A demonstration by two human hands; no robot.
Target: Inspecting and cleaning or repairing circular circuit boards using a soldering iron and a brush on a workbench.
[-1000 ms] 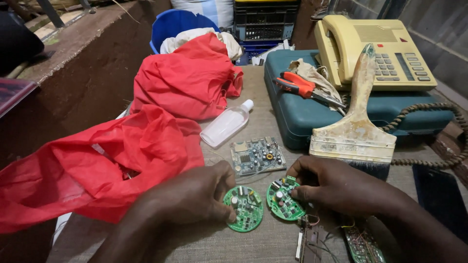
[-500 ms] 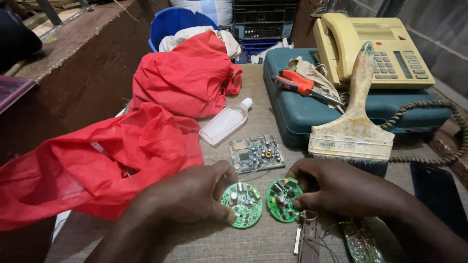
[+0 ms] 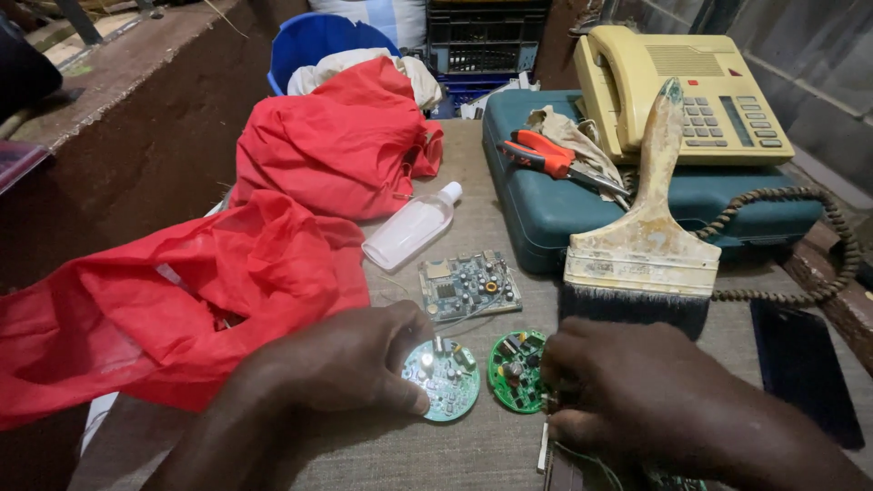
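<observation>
clear plastic bottle (image 3: 411,229) beside red cloth (image 3: 336,150).

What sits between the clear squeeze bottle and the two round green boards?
In the head view, a rectangular grey circuit board lies flat between the clear bottle and the round boards, touching neither as far as shows.

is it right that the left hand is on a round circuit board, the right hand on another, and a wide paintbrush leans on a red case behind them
Not quite: in the head view the case is teal, not red. The left hand and right hand do each touch a round circuit board, and the paintbrush leans there.
</observation>
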